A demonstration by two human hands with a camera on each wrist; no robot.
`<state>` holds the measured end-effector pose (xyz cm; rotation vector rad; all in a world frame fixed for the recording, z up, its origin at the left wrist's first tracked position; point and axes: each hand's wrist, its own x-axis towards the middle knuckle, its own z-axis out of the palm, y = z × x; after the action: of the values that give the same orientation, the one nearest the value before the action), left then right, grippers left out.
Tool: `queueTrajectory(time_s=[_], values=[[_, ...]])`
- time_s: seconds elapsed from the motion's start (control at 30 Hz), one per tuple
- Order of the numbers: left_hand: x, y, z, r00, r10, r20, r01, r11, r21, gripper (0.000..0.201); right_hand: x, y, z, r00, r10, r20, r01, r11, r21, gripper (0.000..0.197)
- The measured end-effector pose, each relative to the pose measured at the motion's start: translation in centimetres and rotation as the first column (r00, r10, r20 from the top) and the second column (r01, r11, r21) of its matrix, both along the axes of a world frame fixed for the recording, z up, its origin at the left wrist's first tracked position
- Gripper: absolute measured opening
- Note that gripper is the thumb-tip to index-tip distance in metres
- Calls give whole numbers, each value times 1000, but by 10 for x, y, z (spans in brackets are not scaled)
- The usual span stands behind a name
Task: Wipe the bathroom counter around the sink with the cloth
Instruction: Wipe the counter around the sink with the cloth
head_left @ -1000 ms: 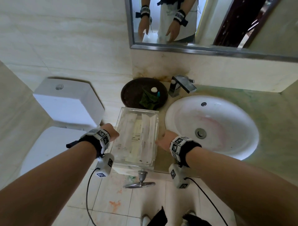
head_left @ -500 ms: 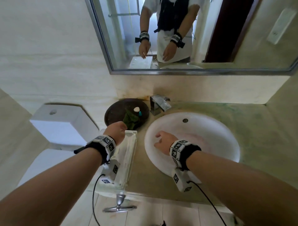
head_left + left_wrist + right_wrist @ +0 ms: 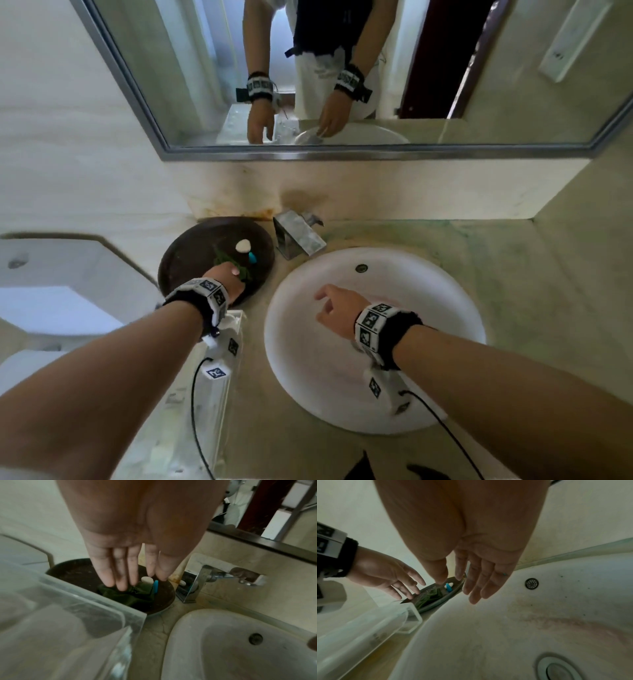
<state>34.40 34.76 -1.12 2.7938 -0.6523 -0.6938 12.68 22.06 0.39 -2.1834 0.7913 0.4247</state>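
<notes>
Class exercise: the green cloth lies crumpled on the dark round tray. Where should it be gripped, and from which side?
Pinch the raised folds at the middle of the green cloth from above, probably with the left hand that hovers over it. It lies bunched on the dark tray; the blue piece sits close beside it, so grip away from that.

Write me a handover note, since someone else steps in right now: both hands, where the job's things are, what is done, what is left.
Left hand: open, fingers straight, tips reaching down onto the green cloth; no grip yet.
Right hand: open, holds nothing, hovering over the sink.
The cloth lies crumpled in the dark round dish at the back left of the counter, beside the faucet, with a white piece and a blue piece. A clear box stands in front of the dish.
Done: nothing wiped that shows.
Left: grip the cloth, lift it out, wipe the counter around the sink.
</notes>
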Motion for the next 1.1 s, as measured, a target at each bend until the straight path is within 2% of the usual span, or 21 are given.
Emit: queueTrajectory(time_s=[0.23, 0.33, 0.47, 0.53, 0.67, 0.73, 0.8, 0.9, 0.97, 1.1], values=[[38, -38, -29, 997, -33, -67, 41, 991, 126, 52, 17, -34, -19, 998, -70, -5, 70, 997, 26, 41], [45, -43, -43, 999, -40, -14, 42, 977, 208, 56, 16, -43, -28, 995, -98, -23, 99, 994, 39, 41], [54, -46, -50, 990, -129, 52, 109, 953, 282, 30, 12, -58, -38, 994, -108, -30, 109, 993, 45, 40], [54, -44, -45, 985, -153, 75, 124, 945, 301, 27, 8, -67, -41, 992, -117, -39, 119, 992, 37, 40], [38, -39, -23, 968, -161, 194, 135, 981, 139, 19, -7, -91, -42, 988, -139, -64, 139, 990, -10, 38], [23, -34, -10, 971, -108, 214, 108, 994, 11, 12, -18, -107, -43, 986, -153, -70, 146, 985, -90, 38], [3, -27, 2, 980, -52, 194, 83, 985, -152, 14, -28, -124, -43, 979, -192, -75, 176, 968, -178, 39], [-41, -23, 17, 985, 21, 172, 43, 931, -362, 21, -48, -150, -44, 964, -241, -111, 200, 935, -294, 47], [-77, -30, 24, 992, 76, 103, -20, 887, -462, 26, -62, -166, -47, 955, -252, -154, 184, 915, -358, 54], [-147, -71, 29, 990, 120, -67, -136, 785, -605, 31, -78, -187, -54, 973, -140, -182, 30, 864, -503, 48]])
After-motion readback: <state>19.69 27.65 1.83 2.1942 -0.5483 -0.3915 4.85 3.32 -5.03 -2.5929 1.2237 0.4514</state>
